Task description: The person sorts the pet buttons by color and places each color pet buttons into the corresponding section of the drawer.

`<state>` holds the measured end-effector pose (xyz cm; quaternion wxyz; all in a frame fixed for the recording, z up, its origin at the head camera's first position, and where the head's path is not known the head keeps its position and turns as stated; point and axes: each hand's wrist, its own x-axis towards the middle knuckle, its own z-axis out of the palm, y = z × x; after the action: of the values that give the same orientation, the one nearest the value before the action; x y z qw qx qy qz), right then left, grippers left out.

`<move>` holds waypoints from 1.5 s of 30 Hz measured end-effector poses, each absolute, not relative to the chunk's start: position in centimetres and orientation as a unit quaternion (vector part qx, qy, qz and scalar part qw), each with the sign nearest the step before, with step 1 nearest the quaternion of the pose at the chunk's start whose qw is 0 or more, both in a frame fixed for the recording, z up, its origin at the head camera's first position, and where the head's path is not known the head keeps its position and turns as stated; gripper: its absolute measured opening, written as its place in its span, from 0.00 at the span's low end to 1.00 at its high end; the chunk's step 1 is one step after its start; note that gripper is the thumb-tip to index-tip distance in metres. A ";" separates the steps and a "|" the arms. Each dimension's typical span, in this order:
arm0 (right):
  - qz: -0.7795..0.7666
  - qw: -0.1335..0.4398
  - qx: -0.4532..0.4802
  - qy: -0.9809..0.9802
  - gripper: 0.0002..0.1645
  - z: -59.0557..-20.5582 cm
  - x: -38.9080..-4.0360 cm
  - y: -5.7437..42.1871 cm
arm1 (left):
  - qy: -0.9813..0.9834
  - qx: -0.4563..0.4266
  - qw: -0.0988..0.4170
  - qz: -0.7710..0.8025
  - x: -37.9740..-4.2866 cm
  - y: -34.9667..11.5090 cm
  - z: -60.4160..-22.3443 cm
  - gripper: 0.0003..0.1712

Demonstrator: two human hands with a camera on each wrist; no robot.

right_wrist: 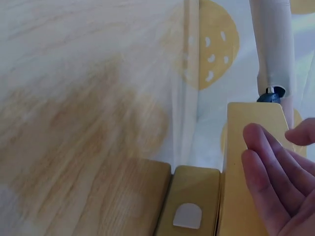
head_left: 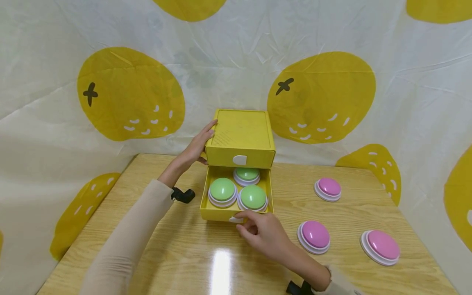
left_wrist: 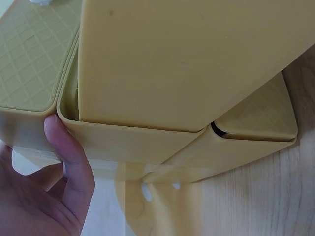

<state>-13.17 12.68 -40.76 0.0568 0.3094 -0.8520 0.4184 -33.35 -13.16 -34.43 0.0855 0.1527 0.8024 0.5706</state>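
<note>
A yellow two-drawer box (head_left: 241, 129) stands at the back of the table, its upper drawer closed. The lower drawer (head_left: 203, 203) is pulled out and holds three green dome buttons (head_left: 222, 189) on white bases. My left hand (head_left: 195, 147) rests along the box's left side, fingers extended; in the left wrist view its fingertip (left_wrist: 56, 130) lies right at the yellow wall. At the lower drawer's front, my right hand (head_left: 267, 233) touches the white tab (head_left: 234, 220) with its fingertips, partly covering it. In the right wrist view, the fingers (right_wrist: 263, 167) lie loosely bent across the yellow panel.
Three pink dome buttons sit on the table right of the box: one farther back (head_left: 329, 187), one near my right forearm (head_left: 315, 235), one farthest right (head_left: 381, 246). A white curtain (head_left: 228, 61) with yellow fruit prints hangs right behind the wooden table (head_left: 177, 250).
</note>
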 end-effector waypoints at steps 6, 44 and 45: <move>0.472 0.019 0.297 -0.830 0.10 -40.8 -13.1 12.2 | 0.804 0.151 0.084 0.569 -33.3 -13.1 -34.5 0.31; 0.497 0.077 0.238 -0.831 0.05 -40.0 -15.3 10.5 | 0.805 0.150 0.078 0.569 -33.2 -13.0 -34.2 0.32; 0.498 0.074 0.234 -0.832 0.05 -39.9 -15.5 10.4 | 0.805 0.150 0.077 0.568 -33.2 -13.0 -34.3 0.32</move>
<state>-15.54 10.44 -39.89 0.0739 0.2338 -0.8315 0.4984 -33.22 -12.99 -34.27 0.0769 0.1501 0.8052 0.5684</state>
